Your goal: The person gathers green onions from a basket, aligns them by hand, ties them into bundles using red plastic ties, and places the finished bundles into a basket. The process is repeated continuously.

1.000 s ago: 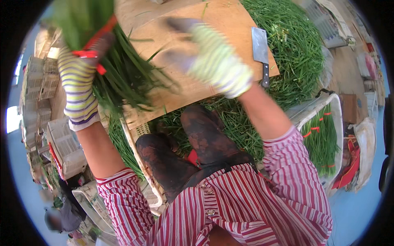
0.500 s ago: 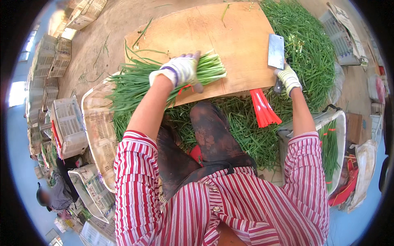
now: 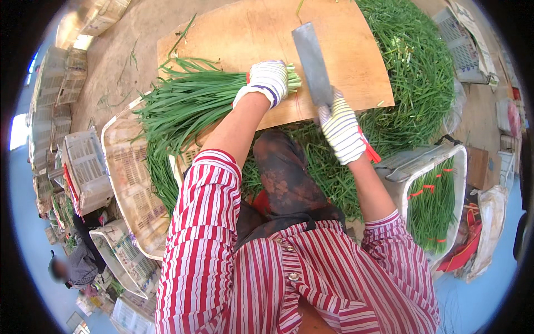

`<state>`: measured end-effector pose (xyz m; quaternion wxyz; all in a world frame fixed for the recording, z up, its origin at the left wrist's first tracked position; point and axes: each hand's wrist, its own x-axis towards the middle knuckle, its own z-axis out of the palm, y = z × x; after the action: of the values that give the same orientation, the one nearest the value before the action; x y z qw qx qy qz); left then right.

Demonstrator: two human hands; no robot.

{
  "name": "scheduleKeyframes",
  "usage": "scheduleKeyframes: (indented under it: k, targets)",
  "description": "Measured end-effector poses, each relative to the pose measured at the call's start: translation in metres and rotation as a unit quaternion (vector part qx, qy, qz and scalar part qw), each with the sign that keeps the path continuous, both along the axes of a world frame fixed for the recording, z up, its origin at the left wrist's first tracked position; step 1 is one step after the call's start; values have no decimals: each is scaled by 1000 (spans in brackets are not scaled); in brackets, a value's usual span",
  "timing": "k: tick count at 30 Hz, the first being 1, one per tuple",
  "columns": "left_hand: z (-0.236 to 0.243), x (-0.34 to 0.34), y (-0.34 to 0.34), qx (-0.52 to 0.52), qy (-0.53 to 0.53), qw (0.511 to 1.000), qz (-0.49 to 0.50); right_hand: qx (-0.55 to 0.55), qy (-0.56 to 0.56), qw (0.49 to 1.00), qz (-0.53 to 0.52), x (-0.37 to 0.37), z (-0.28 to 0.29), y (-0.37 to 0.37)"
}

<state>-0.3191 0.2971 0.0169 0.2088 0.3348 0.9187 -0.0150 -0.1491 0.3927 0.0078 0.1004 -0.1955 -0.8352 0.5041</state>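
My left hand (image 3: 266, 82), in a striped glove, is closed on a bunch of long green leafy stalks (image 3: 189, 103) lying on the wooden board (image 3: 345, 50). Its pale ends stick out to the right of my fingers and the leaves spread left over a crate. My right hand (image 3: 342, 128), gloved too, grips a cleaver (image 3: 312, 62) just right of those ends, its broad blade angled up over the board. A bundle of red strips (image 3: 371, 153) shows partly behind my right hand.
Loose green stalks (image 3: 406, 61) are heaped right of and below the board. A white crate (image 3: 114, 161) is at my left; another (image 3: 461, 206) at my right holds red-tied bunches (image 3: 431, 211). Stacked crates (image 3: 83, 172) line the left, where another person (image 3: 78, 267) is bent over.
The bunch, raised and blurred a second ago, lies on the board. My right hand has taken the cleaver from the board's right edge and brought it leftward, beside the pale ends.
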Motion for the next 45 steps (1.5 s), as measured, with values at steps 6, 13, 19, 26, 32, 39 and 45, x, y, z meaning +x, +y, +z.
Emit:
scheduleKeyframes:
  k: [6,13,19,26,32,39,45]
  targets:
    - [2,2,4,-15,16,1000,10,146,-47,988,12,1,-4,-22]
    - [-15,-1,4,-31,51,997,-43,207,-133,969,7,14,-10,-34]
    - [-18,12,5,-9,62,998,-19,155,-216,964,7,-18,-23,-33]
    - [-18,10,-2,107,83,990,25,156,-178,970,45,-74,-30,-25]
    - [-24,5,-9,88,77,993,-19,213,-239,947,17,-33,-24,43]
    - [26,1,-69,33,22,999,-17,-180,-37,960,-213,7,-53,201]
    - [10,8,-85,40,75,994,-69,-262,-81,949,-157,6,-62,134]
